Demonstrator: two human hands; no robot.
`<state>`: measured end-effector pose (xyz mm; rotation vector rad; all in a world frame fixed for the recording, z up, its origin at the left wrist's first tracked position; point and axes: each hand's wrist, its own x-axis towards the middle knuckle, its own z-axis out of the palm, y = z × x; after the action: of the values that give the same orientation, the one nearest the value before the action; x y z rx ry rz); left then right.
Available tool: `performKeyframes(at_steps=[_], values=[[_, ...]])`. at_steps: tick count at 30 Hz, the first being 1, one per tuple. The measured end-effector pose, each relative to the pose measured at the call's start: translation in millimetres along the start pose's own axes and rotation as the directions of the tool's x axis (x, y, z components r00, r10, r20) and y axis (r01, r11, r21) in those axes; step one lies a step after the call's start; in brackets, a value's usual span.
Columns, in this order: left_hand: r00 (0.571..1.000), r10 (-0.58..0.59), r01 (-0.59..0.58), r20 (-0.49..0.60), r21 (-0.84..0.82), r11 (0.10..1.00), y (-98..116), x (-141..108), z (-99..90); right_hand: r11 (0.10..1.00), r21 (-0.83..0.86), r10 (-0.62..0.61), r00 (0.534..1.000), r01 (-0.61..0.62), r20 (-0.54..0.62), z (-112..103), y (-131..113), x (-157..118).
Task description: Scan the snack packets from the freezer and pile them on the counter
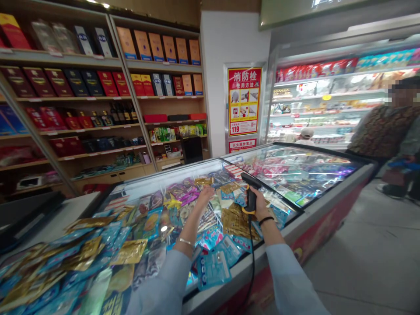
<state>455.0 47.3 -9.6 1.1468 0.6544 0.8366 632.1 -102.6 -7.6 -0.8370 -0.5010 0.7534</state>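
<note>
My right hand [260, 202] is closed round the grip of a black and yellow barcode scanner [250, 199], held above the packets. Its cable [252, 253] hangs down over the freezer's front edge. Stretched out over the freezer glass, my left hand [204, 195] has its fingers extended and slightly blurred. A gold packet [203, 180] lies just beyond those fingers; contact is hard to judge. Below the scanner is a pile of gold packets [238, 220]. Blue packets [215, 264] lie at the near edge. At left, a large heap of gold and blue packets [88, 249] covers the glass.
The chest freezer [328, 218] runs away to the right, with frozen goods under its glass lids. Shelves of boxed goods [75, 83] stand behind at left. At right, a person [383, 131] stands near the lit refrigerated shelves [311, 100]. A black device [29, 214] sits at far left.
</note>
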Motion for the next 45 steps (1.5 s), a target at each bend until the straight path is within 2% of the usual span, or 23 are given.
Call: performKeyframes(at_steps=[3,7,9,13,16,22,27,31,36,40,45], values=[[0.989,-0.145,0.147,0.03,-0.07,0.987,-13.2,4.4,11.1,0.999,-0.053,-0.011,1.0,0.01,-0.022,-1.3,10.4,1.5],[0.959,-0.278,0.282,0.047,-0.123,0.951,-12.0,7.0,14.3,0.994,-0.106,-0.014,1.0,0.011,-0.023,3.3,18.9,1.1],[0.945,-0.323,0.327,0.055,-0.22,0.919,-7.5,5.1,14.2,0.993,-0.118,-0.006,1.0,0.003,-0.027,5.1,20.1,0.2],[0.914,-0.394,0.394,0.099,-0.453,0.799,-1.1,-3.6,15.0,0.993,-0.121,-0.009,0.999,0.003,-0.042,5.6,19.2,-1.9],[0.9,-0.398,0.433,0.175,-0.458,0.776,0.2,-8.3,14.5,0.993,-0.116,0.004,1.0,-0.007,-0.023,5.0,18.6,-2.3],[0.915,-0.319,0.39,0.247,-0.338,0.856,-6.4,-3.6,14.6,0.992,-0.122,0.018,1.0,-0.021,-0.021,5.8,16.4,-1.8],[0.937,-0.308,0.343,0.164,-0.262,0.902,-19.1,2.1,21.9,0.995,-0.103,0.019,1.0,-0.021,-0.014,6.0,13.8,-3.9],[0.953,-0.294,0.303,0.071,-0.213,0.929,-18.0,2.3,22.2,0.995,-0.098,0.005,1.0,-0.007,-0.02,5.3,14.7,-4.3],[0.987,-0.161,0.161,0.017,-0.19,0.969,0.4,-5.3,12.3,0.997,-0.078,-0.022,1.0,0.022,0.001,4.8,17.1,-5.6],[0.991,-0.132,0.129,-0.005,-0.192,0.973,23.0,-20.9,-2.3,0.997,-0.063,-0.047,0.998,0.044,-0.046,9.5,9.9,-11.4],[0.992,-0.106,0.094,-0.066,-0.166,0.982,62.5,-48.6,-34.6,0.995,-0.078,-0.064,0.998,0.063,-0.006,36.8,-12.6,-25.9]])
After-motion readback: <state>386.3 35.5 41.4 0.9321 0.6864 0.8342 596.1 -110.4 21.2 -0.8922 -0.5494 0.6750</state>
